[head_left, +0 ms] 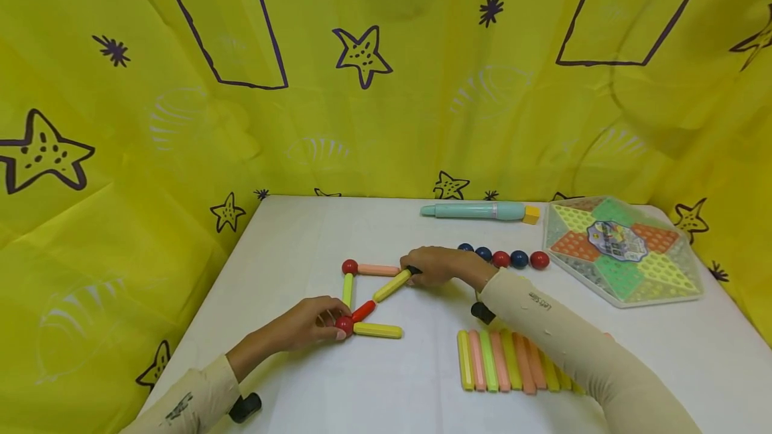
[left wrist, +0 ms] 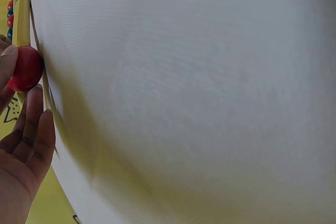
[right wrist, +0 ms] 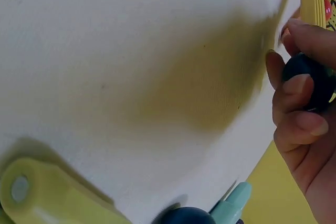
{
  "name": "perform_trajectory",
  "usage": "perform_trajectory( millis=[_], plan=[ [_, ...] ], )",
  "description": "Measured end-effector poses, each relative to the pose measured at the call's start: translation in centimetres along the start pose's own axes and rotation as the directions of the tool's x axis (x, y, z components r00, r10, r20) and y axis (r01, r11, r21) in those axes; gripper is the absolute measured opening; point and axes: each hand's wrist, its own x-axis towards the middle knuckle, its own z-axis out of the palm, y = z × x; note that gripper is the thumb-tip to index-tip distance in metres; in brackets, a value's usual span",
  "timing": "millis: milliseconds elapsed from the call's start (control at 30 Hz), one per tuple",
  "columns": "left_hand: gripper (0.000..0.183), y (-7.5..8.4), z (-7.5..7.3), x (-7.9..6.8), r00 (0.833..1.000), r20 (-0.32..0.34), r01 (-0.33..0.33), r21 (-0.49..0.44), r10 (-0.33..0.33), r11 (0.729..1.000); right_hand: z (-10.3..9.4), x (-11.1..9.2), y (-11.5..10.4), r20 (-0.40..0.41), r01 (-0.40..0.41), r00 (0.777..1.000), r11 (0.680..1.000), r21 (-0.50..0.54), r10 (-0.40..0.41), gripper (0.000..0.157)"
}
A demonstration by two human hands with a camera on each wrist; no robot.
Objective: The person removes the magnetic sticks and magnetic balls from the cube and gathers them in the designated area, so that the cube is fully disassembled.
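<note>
My left hand (head_left: 315,321) pinches a red ball (head_left: 344,326) between thumb and fingers, low over the white table. From this ball a yellow stick (head_left: 378,331) extends to the right, a short red stick (head_left: 364,311) slants up right, and a green stick (head_left: 348,290) leads to another red ball (head_left: 350,266). A pink stick (head_left: 377,270) runs from that far ball toward my right hand (head_left: 429,265). Curled fingers of the right hand grip a dark blue ball (right wrist: 308,80). A slanted yellow stick (head_left: 392,285) reaches from there to the red stick's end.
Several sticks (head_left: 469,360) lie in a row at the front right, partly under my right forearm. Red and blue balls (head_left: 519,259) line up behind it. Farther back are a teal pen-shaped tool (head_left: 476,210) and a clear hexagonal box (head_left: 624,250). A yellow curtain (head_left: 362,132) borders the table.
</note>
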Motion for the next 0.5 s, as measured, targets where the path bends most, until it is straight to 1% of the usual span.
perform_trajectory(
  millis=[67,133,200,267,400,500],
  plan=[
    [0.03,-0.02,0.02,0.01,1.0,-0.001,0.0,-0.001,0.0,1.0,-0.1,-0.07,0.01,0.009,-0.02,1.0,1.0,0.001,0.02,0.007],
    [0.03,-0.02,0.03,0.01,1.0,0.0,-0.001,-0.001,0.001,1.0,-0.19,-0.14,0.03,0.03,-0.036,0.999,0.999,0.006,0.036,0.007],
    [0.031,-0.01,0.04,0.0,1.0,0.002,0.0,-0.002,0.0,1.0,-0.23,-0.19,0.11,0.042,-0.031,0.999,0.999,0.01,0.031,0.009],
    [0.031,-0.01,0.04,0.0,1.0,0.003,0.0,0.0,0.0,1.0,-0.21,-0.22,0.24,0.046,-0.017,0.999,1.0,0.008,0.017,0.012],
    [0.03,-0.05,0.05,0.0,1.0,0.001,0.002,0.005,-0.002,1.0,-0.12,-0.25,0.58,0.015,0.054,0.998,0.998,-0.011,-0.054,0.013],
    [0.03,-0.03,0.05,0.01,1.0,0.0,0.002,0.008,-0.002,1.0,-0.09,-0.28,0.72,0.008,0.073,0.997,0.997,-0.016,-0.073,0.017]
  ],
)
